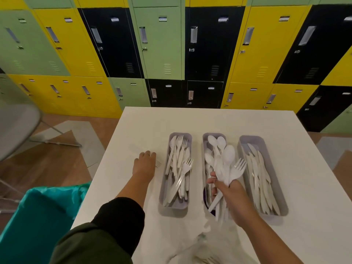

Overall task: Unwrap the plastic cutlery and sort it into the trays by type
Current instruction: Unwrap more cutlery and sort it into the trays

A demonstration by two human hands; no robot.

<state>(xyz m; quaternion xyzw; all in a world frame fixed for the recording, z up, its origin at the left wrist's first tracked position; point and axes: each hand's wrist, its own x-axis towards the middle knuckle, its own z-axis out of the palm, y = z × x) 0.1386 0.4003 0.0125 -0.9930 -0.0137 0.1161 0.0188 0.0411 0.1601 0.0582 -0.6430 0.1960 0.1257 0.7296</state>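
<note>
Over the middle tray (205,141), the right hand (233,199) grips a bunch of white cutlery (227,168), heads pointing away, while the left hand (144,164) lies flat, fingers straight, on a fork (158,164) lying on the bench (209,119).

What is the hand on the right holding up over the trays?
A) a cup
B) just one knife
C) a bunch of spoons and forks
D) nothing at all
C: the right hand grips a bunch of white cutlery, with spoon bowls and fork tines sticking up above the middle tray.
</note>
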